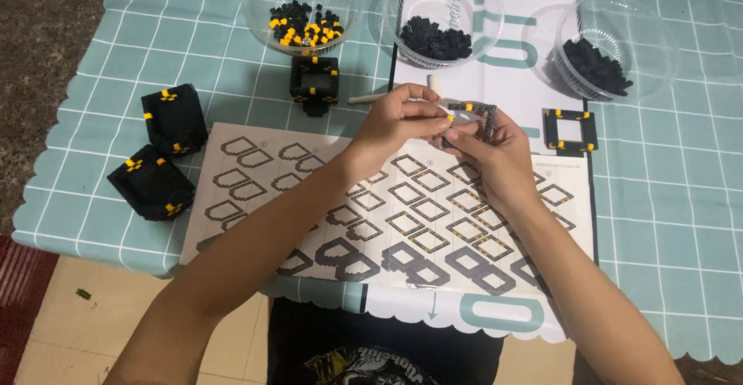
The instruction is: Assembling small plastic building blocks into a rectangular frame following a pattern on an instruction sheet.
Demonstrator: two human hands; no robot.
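Assembly step, judged: adding one small piece to black square brick frame [476,120] with yellow studs, held mid-table above instruction sheet [255,176], near of the three clear bowls [259,2]. Next move probably calls for precise alignment, then firm press. Right hand [495,153] curled shut around frame, gripping. Left hand [395,122] pinched closed at frame's left edge; piece between fingertips too small to tell.

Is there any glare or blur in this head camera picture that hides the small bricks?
Head view: soft even light, faint shadows. Mild glare on the clear bowls, bricks inside still visible. The black frame piece between left hand and right hand is slightly soft, studs indistinct.
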